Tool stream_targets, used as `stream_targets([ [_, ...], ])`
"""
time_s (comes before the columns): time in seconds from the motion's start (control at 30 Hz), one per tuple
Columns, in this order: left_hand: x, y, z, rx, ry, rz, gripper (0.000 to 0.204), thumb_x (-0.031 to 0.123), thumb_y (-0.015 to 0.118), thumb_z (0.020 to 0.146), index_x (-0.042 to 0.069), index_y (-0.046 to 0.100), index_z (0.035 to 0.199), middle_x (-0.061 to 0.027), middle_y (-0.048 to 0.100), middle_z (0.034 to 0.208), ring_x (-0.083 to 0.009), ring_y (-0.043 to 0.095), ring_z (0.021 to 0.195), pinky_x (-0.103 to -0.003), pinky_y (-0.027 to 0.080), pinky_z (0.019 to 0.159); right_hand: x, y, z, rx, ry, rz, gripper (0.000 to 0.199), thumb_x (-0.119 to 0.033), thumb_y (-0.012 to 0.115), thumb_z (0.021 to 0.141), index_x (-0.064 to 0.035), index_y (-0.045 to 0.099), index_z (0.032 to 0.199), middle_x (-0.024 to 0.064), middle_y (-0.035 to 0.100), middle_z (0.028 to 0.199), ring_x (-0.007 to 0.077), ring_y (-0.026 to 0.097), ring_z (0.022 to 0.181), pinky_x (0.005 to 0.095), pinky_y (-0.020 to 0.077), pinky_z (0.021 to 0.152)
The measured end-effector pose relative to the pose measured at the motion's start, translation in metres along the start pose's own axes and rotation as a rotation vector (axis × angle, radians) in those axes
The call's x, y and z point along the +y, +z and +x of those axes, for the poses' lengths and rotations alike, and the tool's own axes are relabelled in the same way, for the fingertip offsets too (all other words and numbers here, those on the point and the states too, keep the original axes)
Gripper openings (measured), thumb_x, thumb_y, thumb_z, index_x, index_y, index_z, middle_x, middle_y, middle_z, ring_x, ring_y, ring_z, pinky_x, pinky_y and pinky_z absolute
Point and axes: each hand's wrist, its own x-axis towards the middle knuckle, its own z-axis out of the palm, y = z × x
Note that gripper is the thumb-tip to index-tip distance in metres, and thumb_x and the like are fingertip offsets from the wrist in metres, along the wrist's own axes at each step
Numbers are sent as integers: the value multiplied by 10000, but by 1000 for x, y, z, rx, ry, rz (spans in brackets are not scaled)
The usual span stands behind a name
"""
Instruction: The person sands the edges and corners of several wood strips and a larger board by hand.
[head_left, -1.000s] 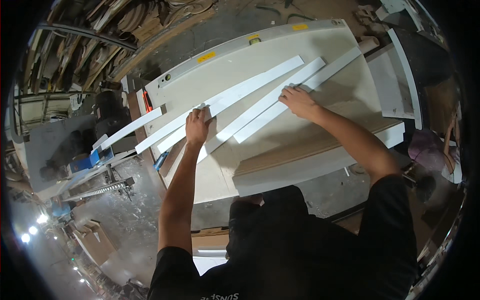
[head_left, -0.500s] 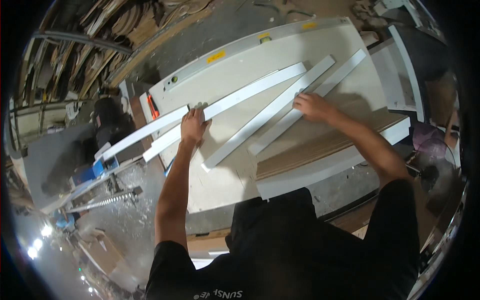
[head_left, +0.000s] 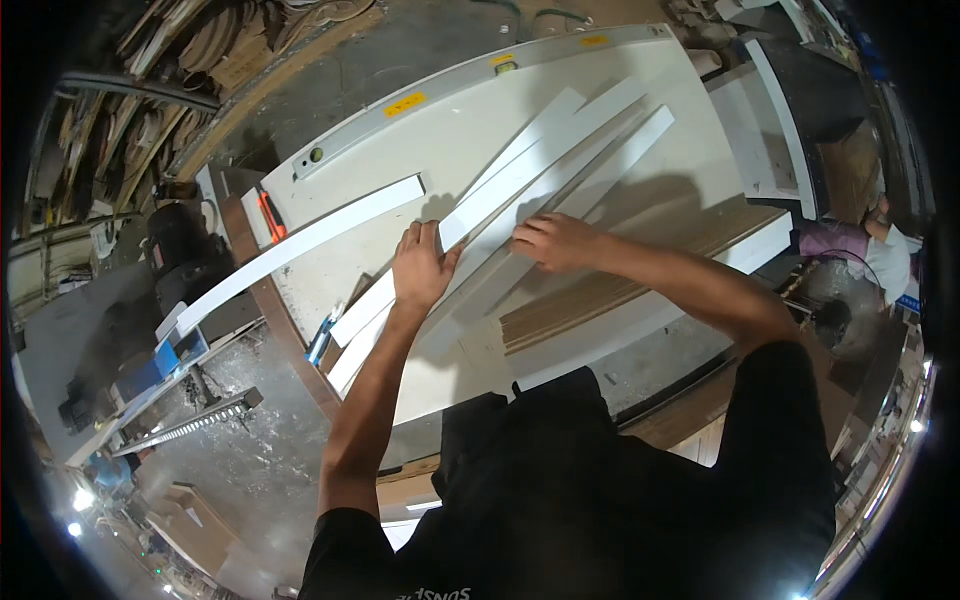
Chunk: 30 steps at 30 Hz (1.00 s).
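Several long, narrow white strips lie crossed and bunched on a pale tabletop (head_left: 480,130). My left hand (head_left: 422,270) is closed over one white strip (head_left: 550,155), with its fingers across the top and its thumb on the near side. To the right, my right hand (head_left: 555,242) has curled fingers on a neighbouring white strip (head_left: 645,140); the fingertips partly hide the grip, and the strips there are smeared by motion. Apart from the bunch, another white strip (head_left: 300,235) lies at the left and sticks out past the table's edge.
A long spirit level (head_left: 450,85) lies along the far edge. An orange-red knife-like tool (head_left: 270,215) and a blue-handled tool (head_left: 322,338) sit near the left edge. Brown boards with a white edge (head_left: 620,270) are stacked at the near right. Another person (head_left: 880,250) is at the far right.
The strip under my left hand has swung and slid right, crossing the others. Both hands are closer together, my right hand having moved left and nearer. The left-hand strip stays apart.
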Motion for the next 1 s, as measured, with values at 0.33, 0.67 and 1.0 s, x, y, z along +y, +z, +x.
stream_targets([
  [0.33, 32, 18, -15, -12, -84, 26, 540, 357, 785, 882, 26, 606, 1269, -187, 632, 1165, -386, 615, 1094, -485, 513, 943, 45, -22, -25, -41, 256, -53, 652, -248, 890, 673, -47, 637, 1239, 104, 601, 1292, 296, 583, 1231, 411, 443, 1117],
  [0.67, 60, 64, 9, 118, 28, 64, 504, 316, 834, 821, 44, 635, 1195, -171, 642, 1108, -381, 620, 1078, -488, 524, 897, 50, -41, -60, 66, 10, -66, 439, -208, 774, 828, -89, 649, 1232, 35, 610, 1266, 236, 584, 1218, 404, 466, 1103],
  [1.0, 50, 83, -11, 56, -38, 236, 601, 353, 856, 802, 49, 605, 1256, -158, 666, 1112, -362, 655, 1063, -477, 512, 947, 114, -36, -52, -99, 209, -133, 712, -253, 838, 680, -73, 593, 1323, 92, 588, 1319, 288, 536, 1305, 439, 409, 1159],
])
